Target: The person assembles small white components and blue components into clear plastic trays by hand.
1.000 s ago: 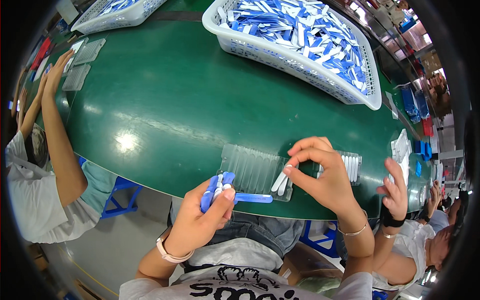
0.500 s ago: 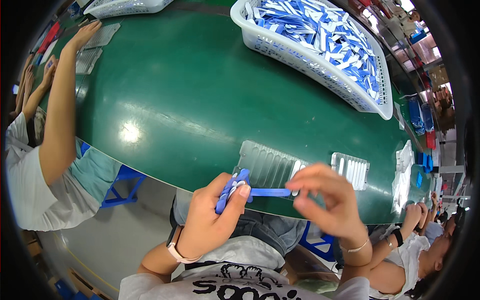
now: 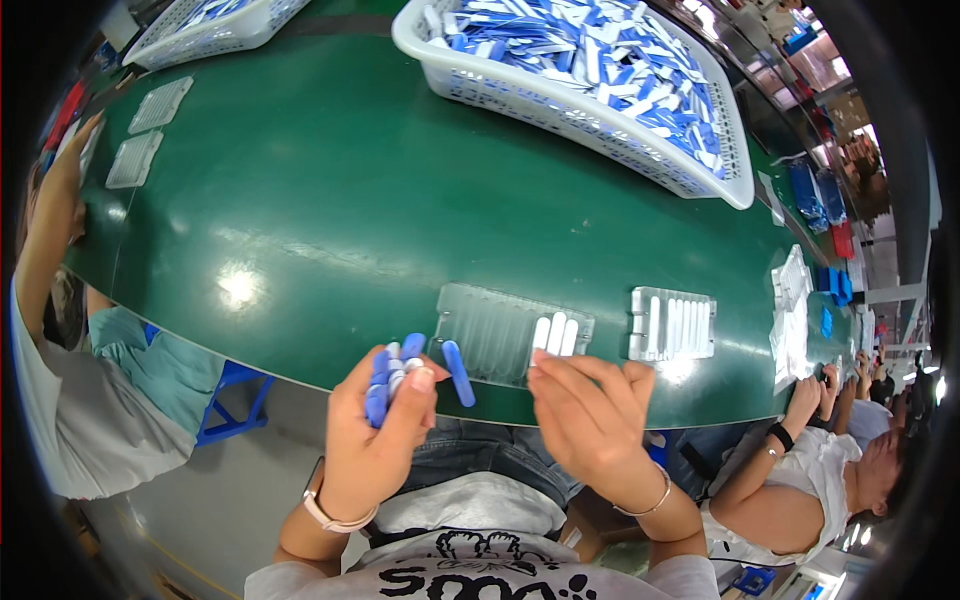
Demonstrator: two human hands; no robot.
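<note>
The left hand (image 3: 385, 425) was curled shut around a bundle of small blue and white sticks (image 3: 392, 375), thumb pressed over their tops, hanging just off the near edge of the green counter (image 3: 400, 200). One blue stick (image 3: 458, 373) jutted from that bundle toward the clear slotted tray (image 3: 495, 335), its tip over the tray's near left corner. The right hand (image 3: 590, 425) hovered at the tray's near right corner, its grip spread and holding nothing, fingertips (image 3: 540, 365) just short of three white sticks (image 3: 556, 335) already seated in the tray's slots. To the right of that tray sat a second tray (image 3: 672, 325), filled with white pieces. Beyond the tray, across the counter, a white basket (image 3: 600, 130) brimmed with blue and white sticks.
</note>
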